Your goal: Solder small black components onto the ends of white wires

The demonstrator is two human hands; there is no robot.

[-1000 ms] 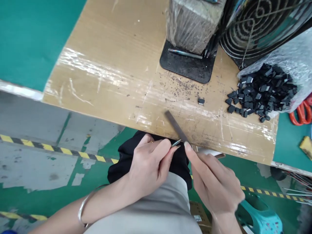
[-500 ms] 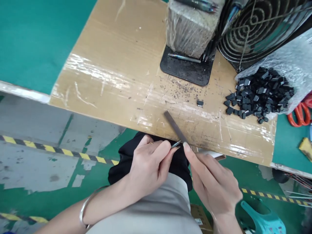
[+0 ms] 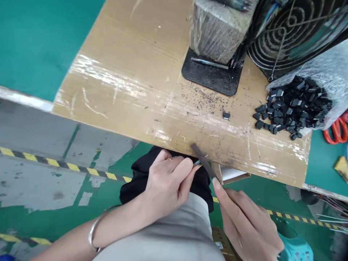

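Back end of the rod (image 3: 197, 163) hidden in my left grip (image 3: 168, 181); near end of the file (image 3: 208, 169) hidden in my right grip (image 3: 248, 221). Can't tell if they touch. Fan (image 3: 292, 23) cropped top and right, bag (image 3: 338, 69) cropped right. Stool (image 3: 297, 247) partly behind right grip.

right hand (image 3: 248, 221): back, rightward | dark flat file (image 3: 209, 169): drawn back too, far end nearer table edge (image 3: 122, 130)
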